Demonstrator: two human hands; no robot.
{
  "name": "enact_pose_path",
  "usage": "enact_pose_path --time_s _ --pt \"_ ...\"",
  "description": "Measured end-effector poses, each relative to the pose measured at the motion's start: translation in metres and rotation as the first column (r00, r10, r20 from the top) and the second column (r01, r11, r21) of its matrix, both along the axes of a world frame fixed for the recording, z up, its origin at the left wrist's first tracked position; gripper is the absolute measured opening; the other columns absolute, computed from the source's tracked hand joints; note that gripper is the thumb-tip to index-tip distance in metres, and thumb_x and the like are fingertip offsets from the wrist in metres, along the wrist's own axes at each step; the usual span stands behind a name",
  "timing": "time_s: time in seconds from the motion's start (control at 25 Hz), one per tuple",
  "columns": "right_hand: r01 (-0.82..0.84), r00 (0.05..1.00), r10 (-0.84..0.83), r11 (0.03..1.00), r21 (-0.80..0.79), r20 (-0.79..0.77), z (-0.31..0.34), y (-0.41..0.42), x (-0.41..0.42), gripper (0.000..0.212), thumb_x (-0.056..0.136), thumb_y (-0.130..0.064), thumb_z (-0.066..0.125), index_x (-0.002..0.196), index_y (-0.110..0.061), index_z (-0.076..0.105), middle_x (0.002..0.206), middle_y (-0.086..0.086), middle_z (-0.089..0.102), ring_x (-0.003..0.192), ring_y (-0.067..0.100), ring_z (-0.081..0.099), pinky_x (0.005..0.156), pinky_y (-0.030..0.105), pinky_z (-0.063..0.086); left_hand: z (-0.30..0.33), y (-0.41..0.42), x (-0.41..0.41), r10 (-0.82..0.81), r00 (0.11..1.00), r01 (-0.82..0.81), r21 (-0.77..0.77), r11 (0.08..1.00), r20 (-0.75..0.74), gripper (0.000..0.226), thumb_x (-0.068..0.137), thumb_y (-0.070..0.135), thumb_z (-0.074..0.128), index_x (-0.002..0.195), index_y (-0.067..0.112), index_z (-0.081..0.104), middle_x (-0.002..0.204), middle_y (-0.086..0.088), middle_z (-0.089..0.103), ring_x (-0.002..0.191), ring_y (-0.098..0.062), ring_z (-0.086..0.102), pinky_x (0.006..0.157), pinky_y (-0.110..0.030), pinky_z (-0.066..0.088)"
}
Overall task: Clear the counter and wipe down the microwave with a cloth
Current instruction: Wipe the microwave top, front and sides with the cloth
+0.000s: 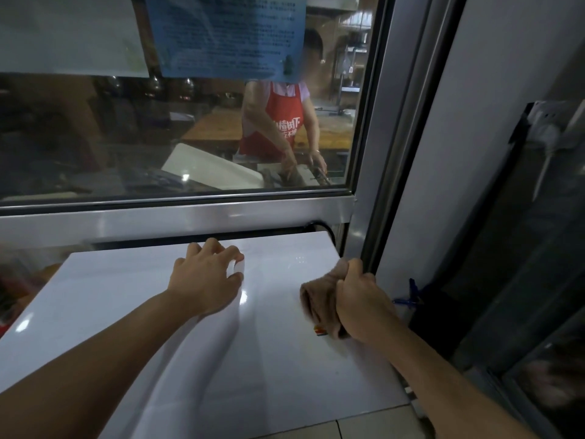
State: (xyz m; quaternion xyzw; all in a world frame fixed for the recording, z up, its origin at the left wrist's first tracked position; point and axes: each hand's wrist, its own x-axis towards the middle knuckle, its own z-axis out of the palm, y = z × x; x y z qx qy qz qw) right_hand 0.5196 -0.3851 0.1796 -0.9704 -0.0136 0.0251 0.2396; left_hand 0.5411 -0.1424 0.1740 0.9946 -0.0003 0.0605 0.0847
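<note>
Brown cloth (319, 304), soft, light, likely damp, bunched in the curled fingers of the right hand (361, 307) at the right edge of the glossy white microwave (158, 312) top; left hand (207, 280) beyond, fingers bent, pressing that slippery, rigid top mid-panel, grasping nothing.

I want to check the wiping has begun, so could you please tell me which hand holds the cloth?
The right hand grips the bunched brown cloth near the microwave's right edge; the left hand holds no cloth.
</note>
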Motion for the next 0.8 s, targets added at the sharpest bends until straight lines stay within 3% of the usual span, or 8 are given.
enact_pose_path --time_s 0.08,0.24,0.36,0.48,0.56,0.64,0.72,0.8 --pt "0.024 1.0 -0.024 1.0 0.008 -0.011 0.002 0.004 0.009 0.026 0.096 -0.027 0.04 0.115 -0.014 0.03 0.106 0.012 0.045 0.088 0.026 0.052 0.074 0.038 0.043 -0.001 0.001 0.001 -0.014 1.0 0.013 0.002 1.0 0.007 0.041 0.089 0.045 0.046 0.129 0.036 0.042 0.135 0.001 0.041 0.123 -0.028 0.035 0.097 -0.042 0.037" --pt "0.095 0.995 -0.1 0.969 0.228 0.009 0.0 0.022 0.076 0.028 0.096 -0.021 0.034 0.121 -0.01 0.037 0.126 0.018 0.042 0.112 0.035 0.048 0.099 0.045 0.04 -0.002 0.002 0.003 -0.017 0.999 0.017 -0.002 1.0 0.028 0.039 0.089 0.045 0.044 0.127 0.038 0.043 0.131 0.003 0.041 0.12 -0.026 0.036 0.095 -0.041 0.036" --pt "0.078 0.991 -0.11 0.942 0.328 0.08 -0.006 0.03 0.116 0.028 0.099 -0.027 0.021 0.105 -0.014 0.045 0.122 0.013 0.048 0.1 0.025 0.052 0.092 0.036 0.042 -0.003 0.002 0.002 -0.015 0.999 0.016 -0.007 1.0 0.033 0.039 0.089 0.044 0.044 0.127 0.038 0.042 0.13 0.003 0.04 0.119 -0.026 0.035 0.095 -0.041 0.036" --pt "-0.005 0.979 -0.031 0.985 0.172 0.202 -0.012 0.025 0.12 0.027 0.102 -0.028 0.02 0.096 -0.023 0.045 0.118 0.005 0.054 0.078 0.004 0.048 0.075 0.024 0.037 -0.001 0.001 0.0 -0.01 1.0 0.01 -0.005 1.0 0.023 0.04 0.089 0.044 0.042 0.128 0.037 0.041 0.132 0.002 0.04 0.121 -0.026 0.035 0.096 -0.041 0.036" --pt "-0.093 0.979 0.065 0.986 0.141 0.193 -0.019 0.016 0.105 0.027 0.101 -0.03 0.022 0.116 -0.024 0.045 0.128 0.005 0.048 0.094 0.007 0.051 0.084 0.024 0.039 0.0 0.0 -0.002 -0.012 1.0 0.012 0.007 1.0 0.022 0.04 0.09 0.044 0.042 0.129 0.037 0.041 0.133 0.002 0.039 0.122 -0.026 0.034 0.098 -0.041 0.035" --pt "-0.139 0.983 0.122 0.983 0.123 0.136 -0.023 0.009 0.083 0.041 0.098 -0.026 0.029 0.14 -0.028 0.03 0.145 0.003 0.031 0.127 0.022 0.037 0.107 0.035 0.031 0.001 0.001 -0.002 -0.017 0.999 0.017 -0.004 1.0 0.03 0.041 0.09 0.044 0.043 0.13 0.036 0.041 0.136 0.002 0.039 0.125 -0.026 0.034 0.099 -0.041 0.035" --pt "-0.269 0.946 0.273 0.962 -0.046 0.177 -0.025 0.003 0.074 0.058 0.092 -0.011 0.037 0.146 -0.025 0.023 0.153 -0.001 0.016 0.139 0.025 0.017 0.117 0.039 0.016 0.001 0.005 -0.006 -0.044 0.999 0.045 -0.047 0.998 0.015 0.042 0.091 0.041 0.044 0.133 0.036 0.041 0.141 0.003 0.036 0.129 -0.025 0.032 0.103 -0.042 0.034" --pt "-0.344 0.913 0.341 0.939 -0.028 0.223 -0.016 0.003 0.083 0.055 0.09 -0.005 0.036 0.143 -0.022 0.033 0.153 0.0 0.023 0.139 0.025 0.019 0.117 0.033 0.013 0.0 0.017 -0.013 -0.07 0.998 0.071 -0.091 0.993 0.008 0.042 0.091 0.036 0.047 0.133 0.033 0.042 0.146 0.004 0.033 0.131 -0.024 0.031 0.106 -0.042 0.033"
